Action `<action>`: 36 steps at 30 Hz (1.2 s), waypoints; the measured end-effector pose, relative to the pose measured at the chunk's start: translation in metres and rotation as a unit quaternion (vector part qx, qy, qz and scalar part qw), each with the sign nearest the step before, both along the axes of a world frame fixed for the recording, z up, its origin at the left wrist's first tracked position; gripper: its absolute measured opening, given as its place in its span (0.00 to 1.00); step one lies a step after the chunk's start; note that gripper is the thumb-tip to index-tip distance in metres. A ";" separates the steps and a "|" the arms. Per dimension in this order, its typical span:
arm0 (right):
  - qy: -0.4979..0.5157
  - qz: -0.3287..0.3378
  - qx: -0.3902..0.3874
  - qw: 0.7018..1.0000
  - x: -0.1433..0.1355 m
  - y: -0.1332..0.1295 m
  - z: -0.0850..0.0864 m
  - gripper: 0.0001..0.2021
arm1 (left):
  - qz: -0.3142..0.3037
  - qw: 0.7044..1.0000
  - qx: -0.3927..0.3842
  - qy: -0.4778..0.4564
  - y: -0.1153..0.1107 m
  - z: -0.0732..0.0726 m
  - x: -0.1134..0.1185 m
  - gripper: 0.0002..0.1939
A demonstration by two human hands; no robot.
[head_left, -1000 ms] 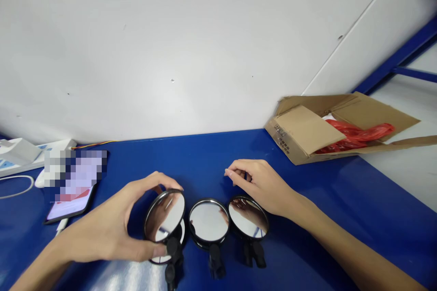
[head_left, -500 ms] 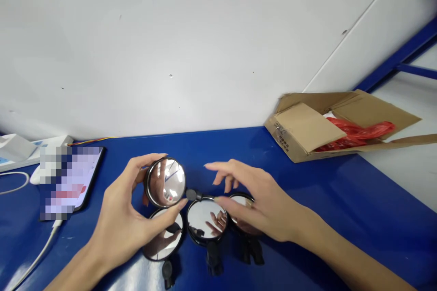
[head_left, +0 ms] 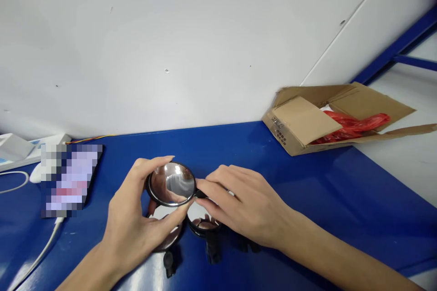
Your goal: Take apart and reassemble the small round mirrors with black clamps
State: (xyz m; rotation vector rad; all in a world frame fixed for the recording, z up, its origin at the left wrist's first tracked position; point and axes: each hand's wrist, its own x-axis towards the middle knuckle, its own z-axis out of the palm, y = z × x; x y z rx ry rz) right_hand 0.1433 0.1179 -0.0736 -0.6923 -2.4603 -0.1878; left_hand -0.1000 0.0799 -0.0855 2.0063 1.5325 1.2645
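Observation:
A round black-rimmed mirror (head_left: 173, 184) is raised and tilted, its rim between the thumb and fingers of my left hand (head_left: 136, 218). My right hand (head_left: 244, 198) has its fingers closed on the black stem (head_left: 200, 194) at the mirror's right side. Beneath, a second round mirror (head_left: 167, 239) lies on the blue table, partly covered by my left hand, its black joint (head_left: 169, 263) toward me. Another mirror (head_left: 204, 219) lies beside it, partly under my right fingers. Black parts (head_left: 250, 244) show below my right hand; the mirror there is hidden.
An opened cardboard box (head_left: 303, 122) with a red plastic bag (head_left: 355, 127) stands at the back right. On the left lie a phone (head_left: 75, 179) with a white cable (head_left: 46, 245) and a white power strip (head_left: 51, 142). A white wall (head_left: 164, 32) rises behind the blue table (head_left: 225, 143).
My right hand has moved left and its fingers have closed on the raised mirror's stem. That mirror has tilted and shifted slightly right in my left hand. The view has shifted slightly.

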 end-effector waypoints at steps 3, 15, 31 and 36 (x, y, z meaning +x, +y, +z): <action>-0.017 -0.013 0.037 0.999 -0.016 -0.001 0.003 0.09 | 0.019 0.998 -0.023 -0.052 0.001 0.000 -0.003 0.34; -0.074 0.023 0.061 0.995 -0.051 -0.006 0.020 0.11 | 0.021 0.991 0.090 0.096 0.005 -0.001 -0.029 0.28; 0.078 0.137 -0.358 0.920 -0.013 0.005 0.032 0.08 | -0.143 0.989 0.010 0.024 0.008 0.000 -0.030 0.23; 0.163 0.047 -0.317 0.933 -0.012 0.008 0.014 0.09 | 0.030 0.996 -0.060 0.055 0.021 -0.012 -0.034 0.26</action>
